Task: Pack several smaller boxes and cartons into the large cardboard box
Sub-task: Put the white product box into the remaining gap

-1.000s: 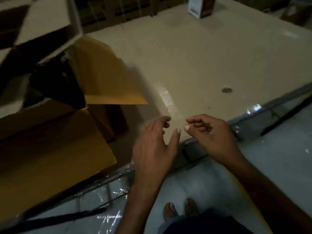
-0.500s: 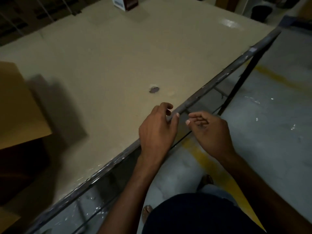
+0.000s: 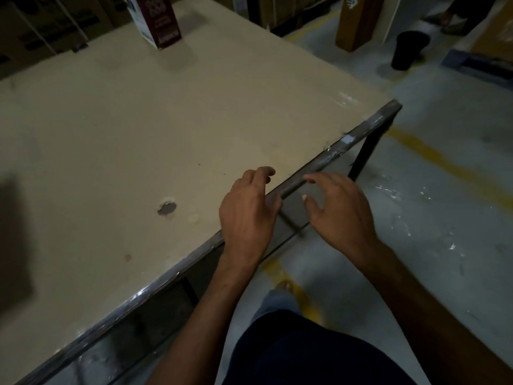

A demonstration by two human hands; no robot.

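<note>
A dark red and white carton (image 3: pixel 155 20) stands upright at the far edge of the beige table (image 3: pixel 116 129). My left hand (image 3: pixel 247 212) hovers over the table's near metal edge, fingers loosely curled, holding nothing. My right hand (image 3: pixel 338 212) hangs just beyond that edge over the floor, fingers relaxed and spread, also empty. The large cardboard box is out of view; only a dark blurred shape (image 3: pixel 14 234) shows at the left border.
The table's right corner (image 3: pixel 388 109) and black leg (image 3: pixel 363 154) border a grey floor with yellow lines (image 3: pixel 444 162). On the floor at the back right stand a tall brown carton (image 3: pixel 358 20) and a black bin (image 3: pixel 408 48). Stacked boxes (image 3: pixel 41 26) line the far side.
The view has swung right along the table: the large cardboard box has left the frame, the red carton has come nearer. Both hands stay empty; the right fingers have uncurled.
</note>
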